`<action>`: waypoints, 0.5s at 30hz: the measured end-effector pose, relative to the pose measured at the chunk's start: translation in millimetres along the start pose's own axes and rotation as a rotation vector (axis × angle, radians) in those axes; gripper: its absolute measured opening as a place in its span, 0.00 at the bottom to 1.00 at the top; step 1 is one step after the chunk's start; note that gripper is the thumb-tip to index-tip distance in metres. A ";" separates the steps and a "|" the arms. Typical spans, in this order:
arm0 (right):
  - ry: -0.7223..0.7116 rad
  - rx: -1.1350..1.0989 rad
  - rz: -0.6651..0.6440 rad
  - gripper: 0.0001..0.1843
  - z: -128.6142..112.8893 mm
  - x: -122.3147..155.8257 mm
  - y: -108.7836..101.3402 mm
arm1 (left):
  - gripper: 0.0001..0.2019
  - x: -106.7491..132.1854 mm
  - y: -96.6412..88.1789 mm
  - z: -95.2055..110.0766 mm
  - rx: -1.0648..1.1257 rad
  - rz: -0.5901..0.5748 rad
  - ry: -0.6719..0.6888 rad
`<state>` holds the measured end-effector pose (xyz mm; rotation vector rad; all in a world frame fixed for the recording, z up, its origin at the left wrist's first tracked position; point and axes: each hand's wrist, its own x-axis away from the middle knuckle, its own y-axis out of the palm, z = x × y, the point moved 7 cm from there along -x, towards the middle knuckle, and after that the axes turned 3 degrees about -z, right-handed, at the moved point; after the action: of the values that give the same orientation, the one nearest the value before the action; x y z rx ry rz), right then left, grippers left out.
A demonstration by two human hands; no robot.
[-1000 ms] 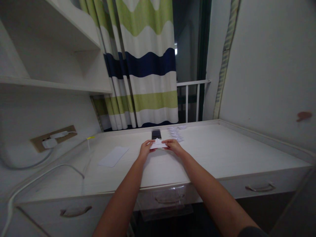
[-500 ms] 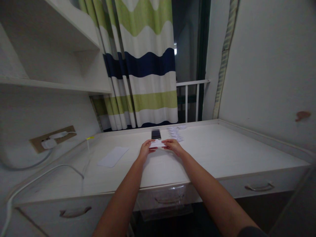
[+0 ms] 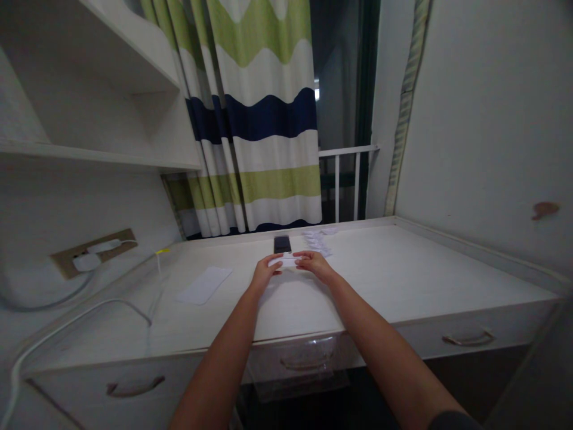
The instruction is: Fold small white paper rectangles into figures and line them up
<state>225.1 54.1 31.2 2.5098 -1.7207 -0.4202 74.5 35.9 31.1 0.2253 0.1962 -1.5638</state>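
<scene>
A black phone (image 3: 282,244) lies at the back of the white bench (image 3: 405,269). A flat sheet of paper (image 3: 204,285) lies on its left side, and little white papers (image 3: 314,240) lie at the back too.

The curtain (image 3: 264,119) runs in wavy bands of white, lime green and navy blue. The paper (image 3: 286,261) is white, and so is the surface (image 3: 403,269), with a faint wood grain, while the phone (image 3: 282,244) is black. The socket plate (image 3: 62,263) is tan, and the wall (image 3: 470,119) carries one reddish-brown stain (image 3: 545,210).
</scene>
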 end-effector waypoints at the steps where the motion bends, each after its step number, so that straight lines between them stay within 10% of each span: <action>1: 0.004 0.003 0.002 0.12 -0.4 0.0 -0.3 | 0.17 0.1 0.2 0.5 -0.005 0.000 0.001; 15: -0.044 0.063 -0.013 0.09 -5.5 -3.7 -6.4 | 0.16 -5.1 -4.1 -1.1 -0.022 0.002 0.017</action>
<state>231.0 59.3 35.8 2.5752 -1.7612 -0.4323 70.4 41.2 31.3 0.2209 0.2261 -1.5571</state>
